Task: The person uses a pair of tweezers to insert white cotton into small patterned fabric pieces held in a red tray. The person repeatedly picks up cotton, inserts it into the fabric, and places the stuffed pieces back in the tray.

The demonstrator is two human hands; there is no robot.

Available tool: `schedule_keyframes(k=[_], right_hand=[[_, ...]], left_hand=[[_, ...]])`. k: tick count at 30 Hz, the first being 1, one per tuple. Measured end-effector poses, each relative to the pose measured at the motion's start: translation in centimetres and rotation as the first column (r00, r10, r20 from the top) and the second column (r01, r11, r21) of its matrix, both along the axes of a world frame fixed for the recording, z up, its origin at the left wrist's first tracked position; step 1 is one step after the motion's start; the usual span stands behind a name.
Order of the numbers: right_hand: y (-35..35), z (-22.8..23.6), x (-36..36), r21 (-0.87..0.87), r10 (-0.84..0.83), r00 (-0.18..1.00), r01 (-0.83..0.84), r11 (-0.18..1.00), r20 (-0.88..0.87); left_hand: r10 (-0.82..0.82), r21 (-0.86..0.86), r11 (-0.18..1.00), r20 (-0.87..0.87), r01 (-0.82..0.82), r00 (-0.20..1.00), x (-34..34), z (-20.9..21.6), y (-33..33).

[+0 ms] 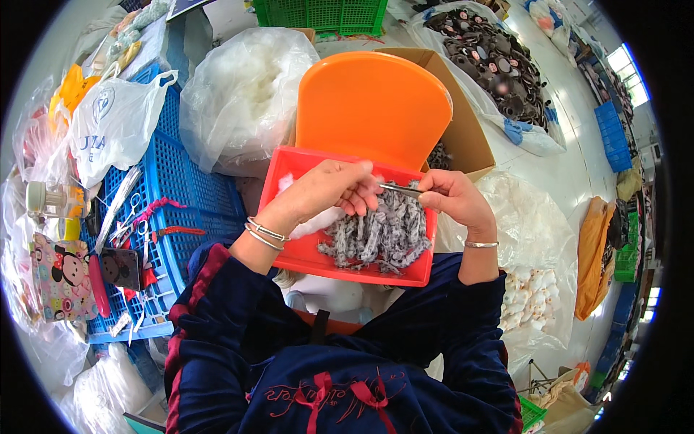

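Observation:
Over a red tray (273,189), my right hand (459,202) pinches a slim metal tool that looks like tweezers (400,189), its tip pointing left. My left hand (329,189) meets that tip with its fingers drawn together on what looks like a small tuft of white stuffing; the fingers partly hide it. Grey and white fuzzy strips (376,235) lie heaped in the tray beneath both hands. More white stuffing (314,223) sits at the tray's left side, partly behind my left wrist.
An orange chair back (372,101) rises behind the tray, with a cardboard box (470,141) to its right. A clear bag of white stuffing (242,90) stands far left. The blue crate (191,181) at left carries scissors and a phone. Dark pieces (491,61) fill a sack far right.

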State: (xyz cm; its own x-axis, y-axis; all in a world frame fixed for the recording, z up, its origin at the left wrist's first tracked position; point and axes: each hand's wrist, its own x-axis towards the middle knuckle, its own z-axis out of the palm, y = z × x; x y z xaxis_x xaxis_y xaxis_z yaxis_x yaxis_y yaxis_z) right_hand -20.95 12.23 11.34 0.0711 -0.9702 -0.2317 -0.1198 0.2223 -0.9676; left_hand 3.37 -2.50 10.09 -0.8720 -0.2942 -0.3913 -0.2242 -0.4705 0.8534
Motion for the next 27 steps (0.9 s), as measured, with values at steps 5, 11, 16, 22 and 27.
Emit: schedule_keyframes(k=[5,11,16,22,27], right_hand=[[0.3,-0.8,-1.2,0.050,-0.017,0.997,0.013,0.999,0.079],[-0.3,-3.6,-0.9,0.014,-0.088,0.917,0.102,0.995,-0.390],[-1.2,-3.1,-0.5,0.151,0.102,0.832,-0.022,0.988,-0.546],[-0.8,-1.2,0.3,0.167,0.238,0.937,-0.200,0.966,-0.255],[-0.8,-1.0,-0.6,0.263,0.191,0.980,-0.168,0.950,-0.065]], left_hand=[[0.039,-0.330,0.944,0.019,-0.031,0.999,0.4,-1.1,0.0],[0.093,-0.676,0.724,0.292,0.137,0.952,0.4,0.3,-0.4],[0.154,-0.771,0.637,0.131,0.003,0.979,0.9,-1.5,-0.5],[0.068,-0.709,0.691,-0.132,-0.142,0.989,0.2,-1.1,1.2],[-0.079,-0.684,0.725,0.043,0.087,0.996,-0.2,-0.3,1.5]])
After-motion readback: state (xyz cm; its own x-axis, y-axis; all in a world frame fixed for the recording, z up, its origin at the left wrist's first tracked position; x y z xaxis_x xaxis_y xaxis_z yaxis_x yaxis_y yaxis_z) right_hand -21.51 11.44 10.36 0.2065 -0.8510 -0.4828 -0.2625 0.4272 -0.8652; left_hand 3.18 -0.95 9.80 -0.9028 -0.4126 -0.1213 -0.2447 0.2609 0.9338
